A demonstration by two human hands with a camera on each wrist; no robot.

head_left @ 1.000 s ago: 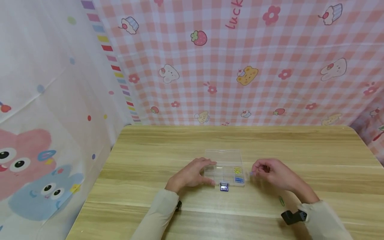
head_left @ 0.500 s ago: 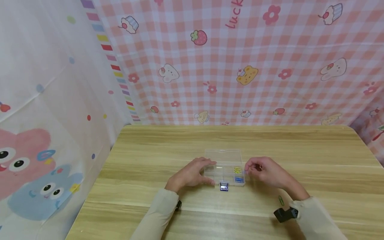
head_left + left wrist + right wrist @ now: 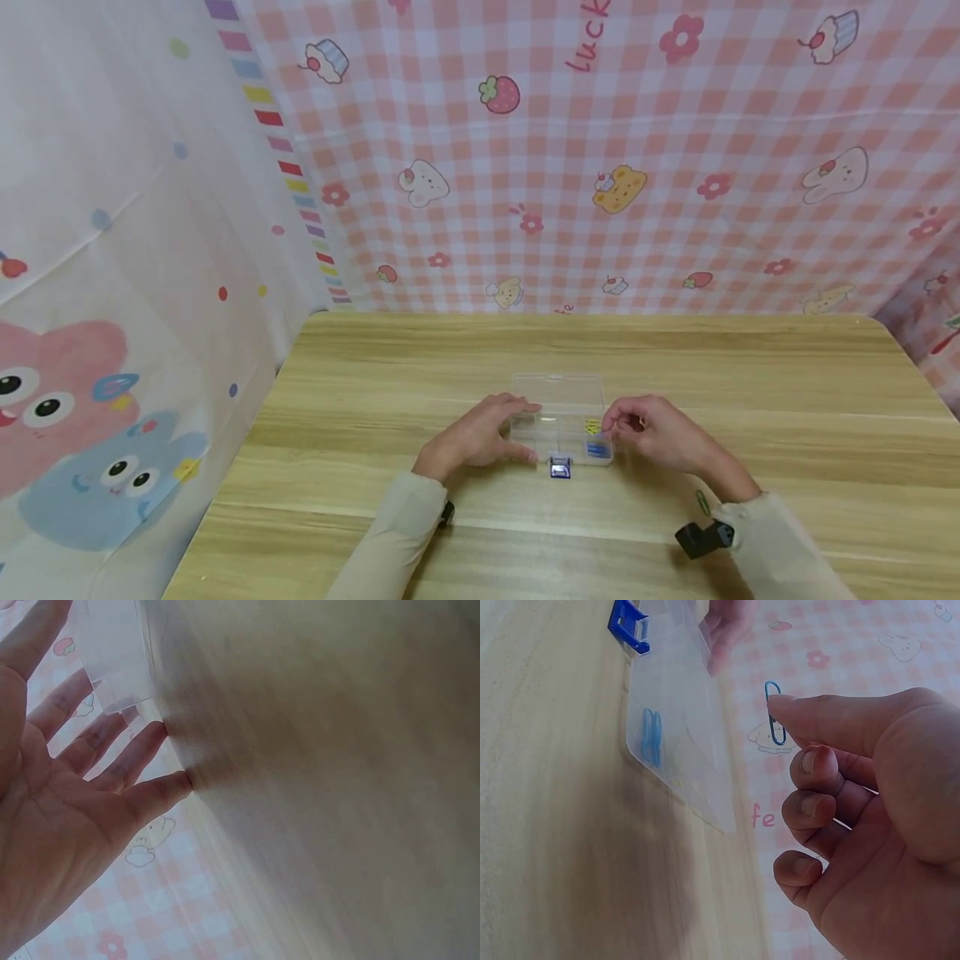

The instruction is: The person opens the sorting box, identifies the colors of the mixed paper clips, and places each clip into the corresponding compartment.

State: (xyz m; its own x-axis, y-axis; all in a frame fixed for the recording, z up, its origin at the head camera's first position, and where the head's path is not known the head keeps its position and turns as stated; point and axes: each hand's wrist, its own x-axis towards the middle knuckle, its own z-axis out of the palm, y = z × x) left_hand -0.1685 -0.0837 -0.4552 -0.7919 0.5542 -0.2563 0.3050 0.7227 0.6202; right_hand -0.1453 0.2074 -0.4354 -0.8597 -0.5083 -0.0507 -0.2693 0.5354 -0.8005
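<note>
Right hand [image 3: 660, 433] pinches a blue wire paperclip [image 3: 775, 712] at the clear plastic compartment box [image 3: 558, 417], centre frame; left hand [image 3: 480, 435], fingers flat, steadies its left edge.

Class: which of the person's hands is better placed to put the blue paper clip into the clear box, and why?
Probably the right hand: it already pinches the blue paper clip beside the clear box. The left hand lies open against the box, steadying it.
</note>
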